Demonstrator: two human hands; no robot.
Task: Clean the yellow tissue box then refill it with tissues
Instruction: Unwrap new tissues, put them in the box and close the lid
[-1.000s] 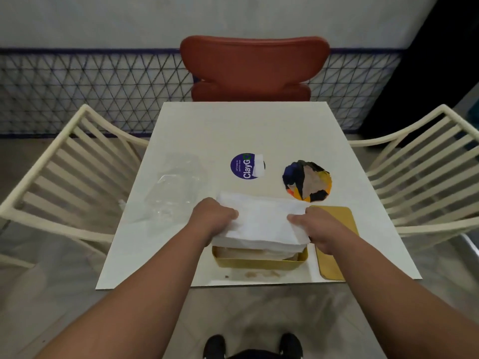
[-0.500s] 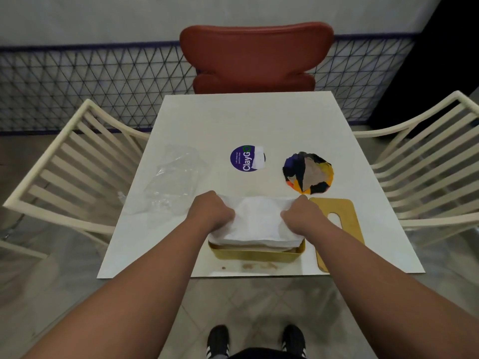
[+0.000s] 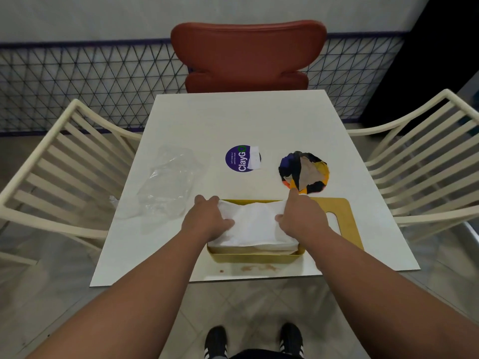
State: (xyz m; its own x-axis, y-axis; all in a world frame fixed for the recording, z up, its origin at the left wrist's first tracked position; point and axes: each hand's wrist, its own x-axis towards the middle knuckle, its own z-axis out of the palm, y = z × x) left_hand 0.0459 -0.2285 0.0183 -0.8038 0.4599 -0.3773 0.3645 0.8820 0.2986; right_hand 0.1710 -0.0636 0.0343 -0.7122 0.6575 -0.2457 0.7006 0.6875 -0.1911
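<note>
The yellow tissue box point(image 3: 255, 258) stands open near the table's front edge. A stack of white tissues point(image 3: 256, 226) lies in it, its top bulging above the rim. My left hand point(image 3: 204, 221) holds the stack's left end, thumb on top and fingers curled over the far corner. My right hand point(image 3: 300, 216) holds the right end, thumb on top and index finger stretched along the far corner. The box's flat yellow lid point(image 3: 344, 221) lies on the table just right of the box.
A crumpled clear plastic wrapper point(image 3: 168, 185) lies left of the box. Behind it are a round purple sticker point(image 3: 239, 158) and a multicoloured cloth point(image 3: 303, 172). Brown stains point(image 3: 256, 268) mark the white table point(image 3: 246, 120). A red chair point(image 3: 246, 55) and cream chairs point(image 3: 51, 172) surround it.
Both hands lowered the tissue stack from above the box down into it. My hands moved toward the stack's far corners.
</note>
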